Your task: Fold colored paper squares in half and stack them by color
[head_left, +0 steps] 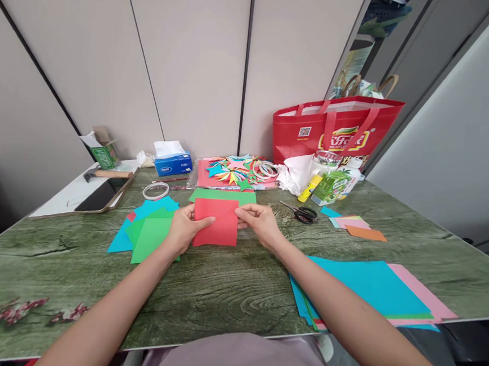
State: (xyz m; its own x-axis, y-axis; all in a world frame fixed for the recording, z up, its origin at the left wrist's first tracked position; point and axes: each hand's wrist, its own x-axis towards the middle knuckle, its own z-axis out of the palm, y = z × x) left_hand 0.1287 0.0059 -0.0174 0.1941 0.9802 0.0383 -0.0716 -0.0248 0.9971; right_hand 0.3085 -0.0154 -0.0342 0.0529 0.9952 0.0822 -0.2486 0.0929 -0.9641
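A red sheet of paper, roughly square, is held up over the middle of the table between my two hands. My left hand grips its left edge, thumb across the front. At the upper right edge, my right hand pinches the paper between thumb and fingers. Green paper squares and blue paper lie fanned out beside my left hand. Behind the red sheet a green strip of paper rests on the table. Black-handled scissors lie to the right of my right hand.
Stacked blue sheets lie under my right forearm. Paper scraps, a yellow glue stick, a green carton and a red bag stand right. A tape roll, tissue pack and phone are left; paper stars lie behind.
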